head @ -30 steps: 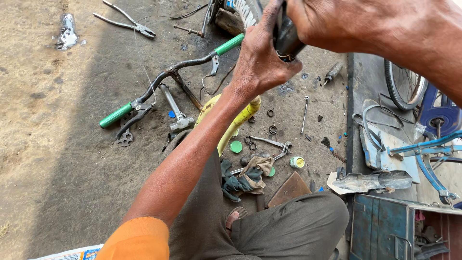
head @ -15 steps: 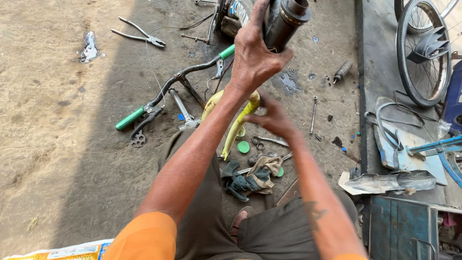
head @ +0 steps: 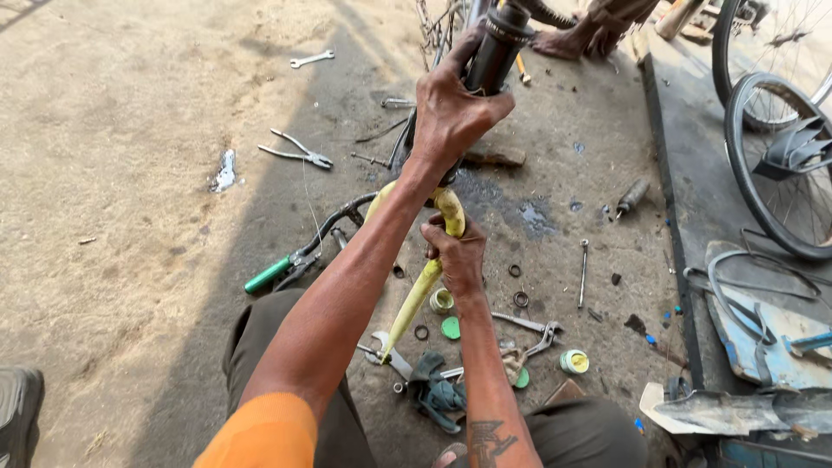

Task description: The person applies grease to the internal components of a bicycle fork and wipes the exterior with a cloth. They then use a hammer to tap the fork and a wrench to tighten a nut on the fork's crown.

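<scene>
My left hand (head: 452,113) is wrapped around a dark metal tube (head: 496,54) of a bicycle frame, held upright in front of me. Below it my right hand (head: 457,251) grips a yellow bicycle fork (head: 416,299), whose blades slant down towards my knees. The fork's crown sits just under the tube. Behind my left forearm a handlebar with a green grip (head: 270,274) lies on the ground.
Small parts lie on the ground around my knees: rings, a green cap (head: 451,328), a small tin (head: 574,360), a spanner (head: 529,324), a rag (head: 438,390). Pliers (head: 299,152) and a wrench (head: 312,59) lie to the left. Wheels (head: 780,165) stand on the right. Another person's feet (head: 576,39) are beyond.
The view has tilted up and closed in. My right hand came down from the tube's top and took hold of the yellow fork. My left hand stays on the tube.
</scene>
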